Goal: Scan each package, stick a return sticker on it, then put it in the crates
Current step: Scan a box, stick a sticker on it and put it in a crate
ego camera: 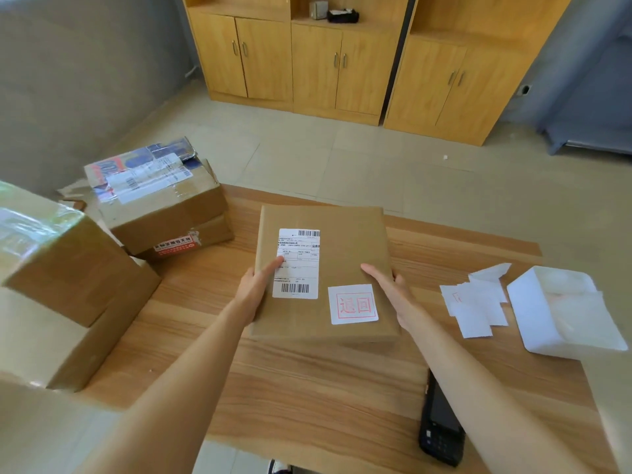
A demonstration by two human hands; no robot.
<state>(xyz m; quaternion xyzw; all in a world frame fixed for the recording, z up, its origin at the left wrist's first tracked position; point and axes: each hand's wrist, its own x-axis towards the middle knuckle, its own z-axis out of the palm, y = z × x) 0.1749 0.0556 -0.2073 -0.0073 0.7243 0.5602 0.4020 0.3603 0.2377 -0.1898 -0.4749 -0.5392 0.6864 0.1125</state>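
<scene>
Now the flat brown cardboard package (325,271), bearing a white return sticker (353,304), lies mid wooden tabletop (307,388), its side edges gripped by the left hand (254,285) and right hand (390,289). Bare wood lies nearer; stacked brown cardboard boxes (160,206) crowd the left edge, and loose white stickers (475,302) lie to the right.

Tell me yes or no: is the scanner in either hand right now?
No. The scanner lies on the table, while the left hand and right hand hold the flat package.

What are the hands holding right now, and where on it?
The flat brown package, by its two side edges: left hand on its left edge, right hand on its right.
</scene>
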